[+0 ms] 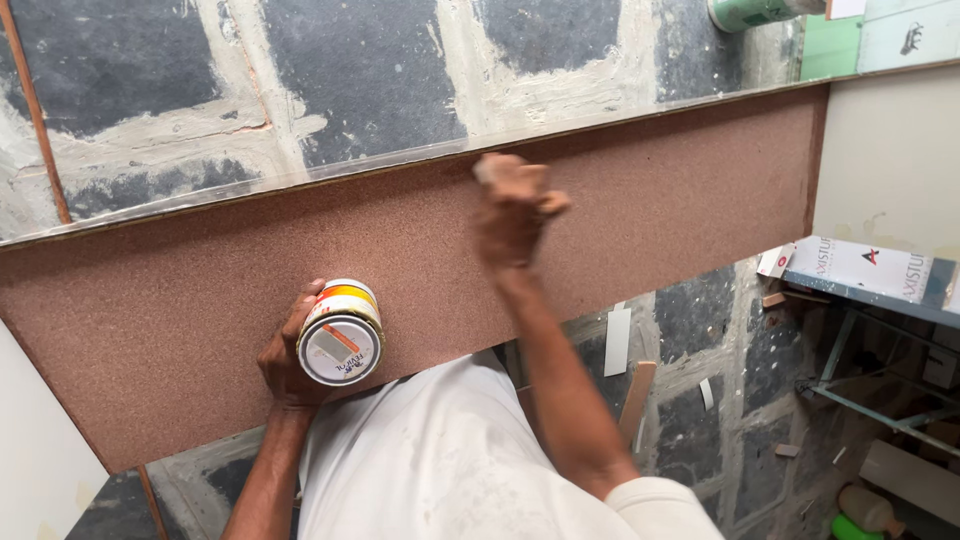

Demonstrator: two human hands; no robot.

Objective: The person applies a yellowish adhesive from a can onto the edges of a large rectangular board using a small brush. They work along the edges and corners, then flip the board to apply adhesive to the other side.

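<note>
Left hand (285, 365) gripped a small round tin can (340, 335), top facing up; blurred right hand (512, 212) pinched something small on the long brown speckled board (180, 300).

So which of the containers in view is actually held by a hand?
The white can with the yellow-orange band, gripped by the left hand on the brown board. The green container at the top and the bottles at bottom right lie untouched.

Dark stone floor (360, 80) with pale mortar joints fills the upper frame; a metal-framed stand (880, 390) and wood offcuts (636, 400) sit lower right.
</note>
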